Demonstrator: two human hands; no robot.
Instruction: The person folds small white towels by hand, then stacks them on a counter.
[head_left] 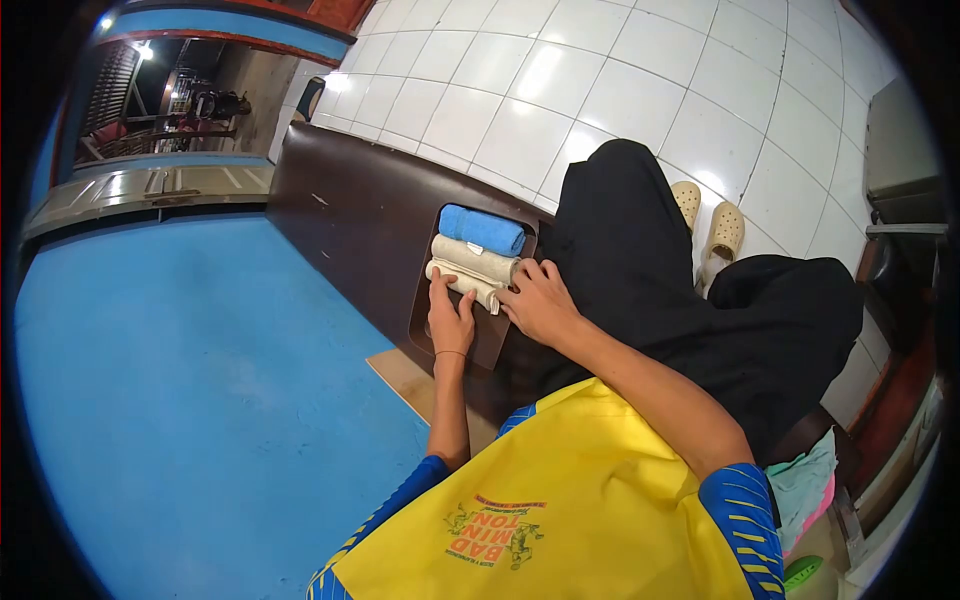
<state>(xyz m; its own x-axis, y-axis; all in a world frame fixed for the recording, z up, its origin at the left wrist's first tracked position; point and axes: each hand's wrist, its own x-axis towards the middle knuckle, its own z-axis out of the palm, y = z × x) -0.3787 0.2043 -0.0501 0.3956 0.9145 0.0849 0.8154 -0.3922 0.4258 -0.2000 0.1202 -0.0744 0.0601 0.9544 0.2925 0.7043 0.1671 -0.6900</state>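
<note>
A dark brown tray (425, 338) holds three rolled cloths that look like small towels, side by side. The blue towel (481, 230) lies at the far end, with a beige towel (470, 258) against it. Nearest me is a cream towel (463, 284), its loose edge showing along the roll. My left hand (452, 318) pinches this cream roll, thumb and fingertips pressed on its near side. At the roll's right end, my right hand (541, 302) has its fingers bent onto the cloth, close to the beige towel's end.
The tray rests on a dark brown bench (350, 215) beside my black-trousered legs (640, 270). A blue wall (210, 400) runs along the left. Cream clogs (725, 230) are on the white tiled floor (630, 95). Green and pink cloth (808, 490) lies at lower right.
</note>
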